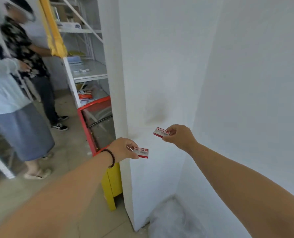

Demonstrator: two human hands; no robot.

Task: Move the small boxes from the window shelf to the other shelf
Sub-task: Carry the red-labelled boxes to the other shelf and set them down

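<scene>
From the head camera, a person carries two small boxes past a white wall corner (125, 117). The left hand (121, 149) pinches a small red-and-white cardboard box with a barcode (141, 152) by its left end, thumb below and fingers above, so the box juts out to the right of the fingertips with its long axis lying roughly left to right. The right hand (179, 135), farther off and to the right, grips a second matching red-and-white box (162, 132) by its right end, the box pointing left. The two boxes are near each other but apart, both held in the air before the wall.

The white metal shelving unit (89, 73) lies far and left, beyond the corner, so the left hand is judged the nearer to it. A few small pale items rest on one tier; whether they are boxes is too small to tell. No window shelf is in view. Two bystanders (19, 74) stand at the left edge, blurred.
</scene>
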